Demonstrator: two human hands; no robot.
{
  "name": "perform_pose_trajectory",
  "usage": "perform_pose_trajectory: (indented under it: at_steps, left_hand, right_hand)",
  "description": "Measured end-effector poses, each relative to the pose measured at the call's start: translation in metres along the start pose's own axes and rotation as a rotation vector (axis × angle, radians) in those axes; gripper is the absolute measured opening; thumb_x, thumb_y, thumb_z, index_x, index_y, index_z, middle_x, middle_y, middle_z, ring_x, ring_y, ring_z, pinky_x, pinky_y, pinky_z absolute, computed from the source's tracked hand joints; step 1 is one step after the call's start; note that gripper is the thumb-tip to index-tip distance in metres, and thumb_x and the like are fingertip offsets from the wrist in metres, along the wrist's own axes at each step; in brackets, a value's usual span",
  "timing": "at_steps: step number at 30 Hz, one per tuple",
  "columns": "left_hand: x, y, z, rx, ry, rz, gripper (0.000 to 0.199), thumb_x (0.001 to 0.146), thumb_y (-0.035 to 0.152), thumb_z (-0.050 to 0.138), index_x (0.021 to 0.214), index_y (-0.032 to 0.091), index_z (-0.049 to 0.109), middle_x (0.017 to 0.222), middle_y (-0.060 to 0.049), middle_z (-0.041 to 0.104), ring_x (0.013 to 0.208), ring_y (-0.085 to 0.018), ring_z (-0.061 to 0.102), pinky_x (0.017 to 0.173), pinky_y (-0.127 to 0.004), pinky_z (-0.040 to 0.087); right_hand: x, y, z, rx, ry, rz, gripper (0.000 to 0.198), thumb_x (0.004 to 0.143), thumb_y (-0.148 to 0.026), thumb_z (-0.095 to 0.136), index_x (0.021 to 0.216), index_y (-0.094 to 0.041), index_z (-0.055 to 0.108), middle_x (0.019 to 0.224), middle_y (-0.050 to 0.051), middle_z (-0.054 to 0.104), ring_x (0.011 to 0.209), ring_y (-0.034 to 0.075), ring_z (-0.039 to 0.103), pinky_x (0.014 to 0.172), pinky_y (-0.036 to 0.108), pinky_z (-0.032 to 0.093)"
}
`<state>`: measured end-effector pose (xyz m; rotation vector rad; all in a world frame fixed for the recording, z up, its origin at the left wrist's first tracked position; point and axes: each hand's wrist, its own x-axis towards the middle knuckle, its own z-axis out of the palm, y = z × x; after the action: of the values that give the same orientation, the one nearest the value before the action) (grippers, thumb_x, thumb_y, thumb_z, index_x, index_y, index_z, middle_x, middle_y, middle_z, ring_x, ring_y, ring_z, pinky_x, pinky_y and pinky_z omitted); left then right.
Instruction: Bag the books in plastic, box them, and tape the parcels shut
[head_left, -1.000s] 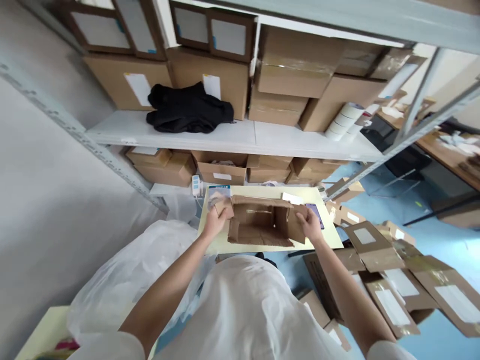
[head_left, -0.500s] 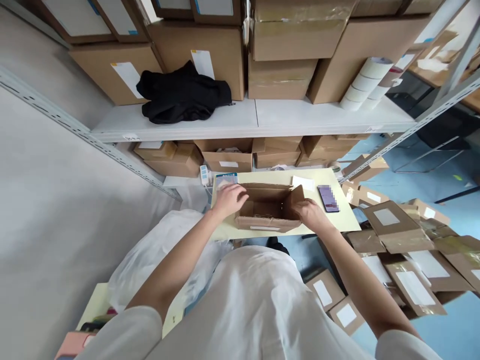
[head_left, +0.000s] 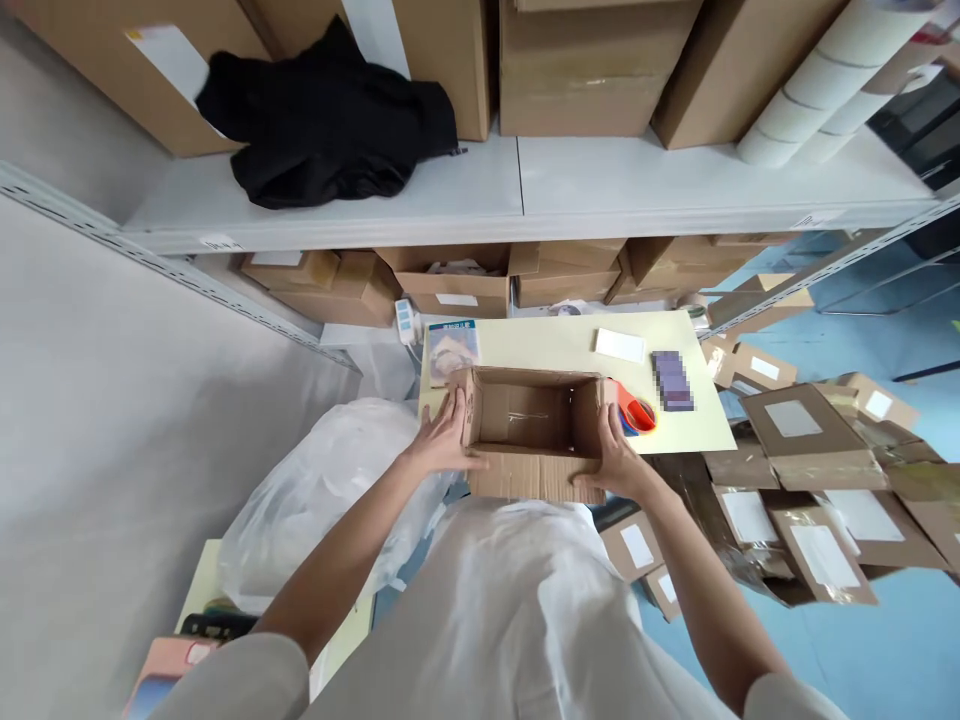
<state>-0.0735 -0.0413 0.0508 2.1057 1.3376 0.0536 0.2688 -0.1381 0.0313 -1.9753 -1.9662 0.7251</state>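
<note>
An open-topped cardboard box [head_left: 534, 476] is held level between my hands at the near edge of the pale yellow table [head_left: 536, 338]; its inside shows bare cardboard. My left hand [head_left: 444, 437] grips the box's left end, with the thumb along the near side. On the opposite end, my right hand [head_left: 619, 458] clasps the box the same way. Just beyond the right fingers lies an orange-and-blue tool [head_left: 636, 412] with a yellow edge, partly hidden, its kind unclear. A booklet [head_left: 453, 350] lies behind my left hand.
A phone [head_left: 673, 381] and a white card [head_left: 620, 345] lie on the table's right side. Shelving [head_left: 450, 215] with cartons and a black garment [head_left: 337, 120] stands ahead. Filled plastic bags [head_left: 322, 500] are at left, piled cartons [head_left: 806, 440] at right.
The box has come nearer my body, and its near side now shows more. My hands have moved to grip both ends. The orange-and-blue tool and more of the booklet have come into sight.
</note>
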Motion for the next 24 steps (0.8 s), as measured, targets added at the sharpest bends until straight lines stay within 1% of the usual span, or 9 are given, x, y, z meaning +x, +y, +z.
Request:
perform_pose_trajectory:
  at_steps: [3, 6, 10, 12, 14, 16, 19, 21, 24]
  left_hand:
    - [0.003, -0.013, 0.014, -0.163, -0.020, 0.093, 0.149, 0.042, 0.062, 0.082, 0.152, 0.009, -0.003, 0.157, -0.029, 0.000, 0.145, -0.045, 0.009, 0.114, -0.061, 0.011]
    - [0.026, -0.011, 0.028, -0.322, 0.079, 0.105, 0.144, 0.045, 0.051, 0.086, 0.153, 0.010, -0.001, 0.157, -0.028, 0.010, 0.143, -0.043, 0.019, 0.115, -0.056, 0.019]
    - [0.055, 0.003, 0.038, -0.483, 0.157, 0.081, 0.139, 0.043, 0.043, 0.088, 0.152, 0.010, 0.009, 0.156, -0.026, 0.018, 0.141, -0.043, 0.026, 0.115, -0.052, 0.023]
    - [0.060, 0.004, 0.038, -0.550, 0.159, 0.092, 0.141, 0.039, 0.045, 0.089, 0.152, 0.010, 0.012, 0.158, -0.024, 0.014, 0.143, -0.043, 0.022, 0.115, -0.051, 0.021]
    - [0.059, -0.004, 0.036, -0.605, 0.156, 0.078, 0.131, 0.047, 0.052, 0.085, 0.152, 0.012, 0.017, 0.159, -0.021, 0.015, 0.145, -0.041, 0.016, 0.117, -0.051, 0.018]
    - [0.059, -0.022, 0.030, -0.648, 0.229, -0.040, 0.098, 0.071, 0.056, 0.069, 0.149, 0.014, 0.027, 0.157, -0.018, 0.024, 0.146, -0.035, 0.018, 0.117, -0.048, 0.017]
    - [0.073, -0.063, 0.020, -0.585, 0.383, -0.462, 0.059, 0.092, 0.046, 0.045, 0.139, 0.011, 0.040, 0.146, -0.019, 0.041, 0.140, -0.028, 0.033, 0.114, -0.038, 0.025]
    - [0.092, -0.086, 0.015, -0.504, 0.377, -0.703, 0.063, 0.088, 0.043, 0.056, 0.136, 0.007, 0.039, 0.141, -0.024, 0.043, 0.136, -0.032, 0.036, 0.111, -0.040, 0.028]
    - [0.124, -0.101, 0.017, -0.457, 0.335, -0.842, 0.077, 0.072, 0.042, 0.076, 0.129, 0.005, 0.040, 0.139, -0.028, 0.039, 0.135, -0.040, 0.031, 0.108, -0.046, 0.027]
  right_hand:
    - [0.001, 0.013, 0.018, 0.186, 0.077, -0.052, 0.135, 0.063, -0.064, 0.074, 0.152, -0.012, -0.013, 0.158, 0.025, 0.005, 0.146, 0.038, 0.012, 0.112, 0.054, 0.030]
    - [0.019, 0.019, 0.017, 0.224, 0.163, -0.001, 0.122, 0.071, -0.061, 0.069, 0.152, -0.010, -0.006, 0.154, 0.025, 0.024, 0.143, 0.035, 0.026, 0.112, 0.052, 0.031]
    - [0.044, 0.030, -0.005, 0.139, 0.199, 0.062, 0.113, 0.069, -0.065, 0.068, 0.152, -0.012, 0.012, 0.148, 0.023, 0.037, 0.136, 0.036, 0.037, 0.109, 0.052, 0.034]
    - [0.050, 0.037, -0.015, 0.080, 0.184, 0.073, 0.114, 0.066, -0.066, 0.069, 0.151, -0.012, 0.014, 0.148, 0.022, 0.037, 0.135, 0.037, 0.038, 0.108, 0.053, 0.036]
    - [0.051, 0.043, -0.019, 0.030, 0.158, 0.090, 0.118, 0.063, -0.066, 0.071, 0.151, -0.013, 0.014, 0.148, 0.021, 0.036, 0.133, 0.038, 0.039, 0.105, 0.053, 0.038]
    - [0.049, 0.046, -0.020, 0.001, 0.132, 0.097, 0.120, 0.061, -0.067, 0.072, 0.151, -0.013, 0.014, 0.148, 0.021, 0.036, 0.132, 0.038, 0.039, 0.104, 0.053, 0.039]
    - [0.048, 0.043, -0.018, -0.022, 0.133, 0.100, 0.120, 0.062, -0.070, 0.070, 0.151, -0.012, 0.014, 0.146, 0.022, 0.036, 0.132, 0.040, 0.039, 0.104, 0.054, 0.039]
    - [0.047, 0.037, -0.017, -0.031, 0.139, 0.098, 0.119, 0.063, -0.071, 0.068, 0.151, -0.012, 0.014, 0.146, 0.022, 0.036, 0.132, 0.040, 0.038, 0.104, 0.055, 0.038]
    - [0.046, 0.029, -0.016, -0.043, 0.126, 0.106, 0.117, 0.066, -0.071, 0.067, 0.152, -0.014, 0.013, 0.147, 0.021, 0.036, 0.131, 0.039, 0.040, 0.102, 0.056, 0.040]
